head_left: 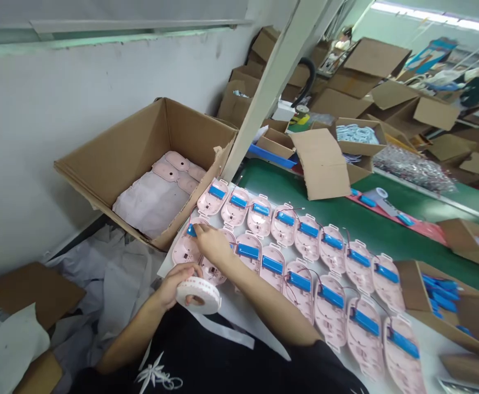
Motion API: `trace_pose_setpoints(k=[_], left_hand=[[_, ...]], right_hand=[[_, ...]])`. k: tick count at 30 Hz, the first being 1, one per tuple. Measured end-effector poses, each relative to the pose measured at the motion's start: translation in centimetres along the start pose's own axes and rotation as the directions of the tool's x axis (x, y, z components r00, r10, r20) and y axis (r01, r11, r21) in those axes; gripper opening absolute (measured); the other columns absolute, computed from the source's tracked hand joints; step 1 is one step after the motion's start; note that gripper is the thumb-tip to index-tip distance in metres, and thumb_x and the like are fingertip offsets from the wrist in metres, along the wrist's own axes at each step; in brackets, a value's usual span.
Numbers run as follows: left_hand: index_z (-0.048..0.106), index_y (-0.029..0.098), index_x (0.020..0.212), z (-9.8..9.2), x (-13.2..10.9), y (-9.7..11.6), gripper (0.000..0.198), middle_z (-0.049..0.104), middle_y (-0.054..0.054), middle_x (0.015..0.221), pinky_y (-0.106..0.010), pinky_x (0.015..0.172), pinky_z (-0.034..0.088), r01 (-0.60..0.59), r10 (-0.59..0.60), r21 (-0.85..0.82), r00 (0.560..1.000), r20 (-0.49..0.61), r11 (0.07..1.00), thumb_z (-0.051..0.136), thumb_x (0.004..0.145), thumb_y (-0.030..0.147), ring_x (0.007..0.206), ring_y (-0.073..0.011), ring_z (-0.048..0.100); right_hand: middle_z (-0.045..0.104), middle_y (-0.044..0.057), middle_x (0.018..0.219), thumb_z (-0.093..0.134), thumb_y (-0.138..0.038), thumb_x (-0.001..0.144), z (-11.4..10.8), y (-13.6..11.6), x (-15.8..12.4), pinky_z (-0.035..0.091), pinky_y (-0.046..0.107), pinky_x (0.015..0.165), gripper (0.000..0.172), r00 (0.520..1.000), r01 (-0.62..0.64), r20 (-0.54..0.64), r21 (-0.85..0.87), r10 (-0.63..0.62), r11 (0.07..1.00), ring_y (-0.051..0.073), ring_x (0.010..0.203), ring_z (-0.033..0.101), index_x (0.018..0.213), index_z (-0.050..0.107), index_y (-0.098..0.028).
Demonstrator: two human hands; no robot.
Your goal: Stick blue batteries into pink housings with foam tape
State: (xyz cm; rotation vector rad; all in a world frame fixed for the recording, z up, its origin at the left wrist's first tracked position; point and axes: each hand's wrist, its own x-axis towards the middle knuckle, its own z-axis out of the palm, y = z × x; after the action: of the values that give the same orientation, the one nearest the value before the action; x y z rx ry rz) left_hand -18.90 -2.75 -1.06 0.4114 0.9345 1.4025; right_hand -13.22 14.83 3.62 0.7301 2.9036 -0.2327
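Note:
My left hand (172, 285) is closed around a white roll of tape (198, 295), held low near my body. My right hand (210, 241) reaches forward with its fingers pinched on a small blue battery (191, 230) at a pink plastic shell (185, 247) at the left end of the near row. Two rows of pink shells (305, 257) lie on the table, most with a blue battery (272, 265) inside.
An open cardboard box (140, 164) with pink shells and white wrapping stands left of the rows. A small box of blue batteries (440, 298) sits at the right. Piled cartons (346, 93) fill the back. A white post (272, 82) slants up from the green table (370, 219).

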Motion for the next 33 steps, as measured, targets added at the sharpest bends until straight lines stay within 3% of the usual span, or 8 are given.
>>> trace_pose_setpoints(k=[5, 13, 19, 25, 27, 29, 33], left_hand=[[0.068, 0.015, 0.085, 0.3, 0.8, 0.2, 0.047, 0.062, -0.002, 0.053, -0.020, 0.031, 0.037, 0.038, -0.038, -0.018, 0.999, 0.008, 0.999, 0.075, 0.083, 0.061, 0.033, -0.0132, 0.050], [0.069, 0.013, 0.085, 0.6, 1.5, 0.3, 0.047, 0.063, -0.003, 0.056, -0.019, 0.028, 0.030, 0.065, -0.065, -0.029, 0.998, 0.014, 0.997, 0.075, 0.082, 0.060, 0.032, -0.0125, 0.050], [0.070, 0.013, 0.083, 0.6, 2.2, -0.1, 0.046, 0.064, -0.003, 0.058, -0.019, 0.028, 0.033, 0.058, -0.058, -0.041, 0.998, 0.009, 0.997, 0.075, 0.081, 0.058, 0.032, -0.0122, 0.051], [0.071, 0.012, 0.087, -0.9, 1.0, 1.1, 0.050, 0.067, -0.005, 0.059, -0.018, 0.029, 0.034, 0.087, -0.086, -0.018, 0.995, 0.057, 0.996, 0.077, 0.082, 0.061, 0.032, -0.0140, 0.054], [0.071, 0.013, 0.095, -2.0, 0.0, 1.7, 0.050, 0.066, -0.004, 0.055, -0.018, 0.030, 0.035, 0.088, -0.087, -0.008, 0.995, 0.058, 0.996, 0.076, 0.085, 0.062, 0.033, -0.0152, 0.055], [0.069, 0.015, 0.115, -3.2, -1.3, 2.2, 0.054, 0.066, -0.003, 0.054, -0.018, 0.033, 0.037, 0.088, -0.090, 0.022, 0.993, 0.082, 0.996, 0.071, 0.089, 0.063, 0.034, -0.0155, 0.055], [0.045, 0.022, 0.157, -5.4, -4.0, 3.2, 0.080, 0.069, -0.001, 0.065, -0.019, 0.041, 0.043, 0.117, -0.131, 0.148, 0.988, 0.087, 0.982, 0.070, 0.093, 0.062, 0.045, -0.0165, 0.061]], right_hand=[[0.073, 0.017, 0.116, 0.046, -0.019, 0.109, -0.5, -0.3, 0.2, 0.060, 0.034, 0.079, 0.024, 0.999, -0.033, 0.014, -0.104, 0.034, 0.994, 0.027, 0.105, 0.073, 0.123, 0.064, -0.012], [0.072, 0.018, 0.119, 0.047, -0.012, 0.104, -0.7, -0.8, 0.5, 0.060, 0.031, 0.085, 0.027, 0.999, 0.036, 0.027, -0.101, -0.033, 0.994, 0.025, 0.112, 0.069, 0.122, 0.067, -0.012], [0.074, 0.023, 0.110, 0.048, -0.006, 0.099, -1.3, -2.4, 1.7, 0.061, 0.035, 0.085, 0.029, 0.999, 0.023, 0.044, -0.096, -0.019, 0.995, 0.029, 0.105, 0.073, 0.116, 0.071, -0.005], [0.076, 0.022, 0.103, 0.050, -0.005, 0.097, -1.3, -2.8, 2.4, 0.063, 0.035, 0.078, 0.028, 0.998, -0.025, 0.062, -0.063, 0.029, 0.998, 0.029, 0.096, 0.077, 0.111, 0.074, -0.007], [0.076, 0.021, 0.102, 0.054, -0.008, 0.095, -1.4, -2.8, 2.6, 0.063, 0.036, 0.079, 0.025, 0.996, -0.045, 0.070, -0.048, 0.048, 0.998, 0.029, 0.095, 0.077, 0.109, 0.074, -0.008], [0.077, 0.021, 0.101, 0.058, -0.011, 0.093, -1.6, -2.9, 2.9, 0.062, 0.036, 0.080, 0.022, 0.995, -0.062, 0.079, -0.037, 0.065, 0.997, 0.030, 0.094, 0.077, 0.107, 0.075, -0.008], [0.077, 0.021, 0.102, 0.064, -0.015, 0.087, -2.4, -2.8, 3.1, 0.062, 0.034, 0.081, 0.022, 0.989, -0.090, 0.115, -0.025, 0.092, 0.996, 0.030, 0.094, 0.077, 0.106, 0.075, -0.009]])
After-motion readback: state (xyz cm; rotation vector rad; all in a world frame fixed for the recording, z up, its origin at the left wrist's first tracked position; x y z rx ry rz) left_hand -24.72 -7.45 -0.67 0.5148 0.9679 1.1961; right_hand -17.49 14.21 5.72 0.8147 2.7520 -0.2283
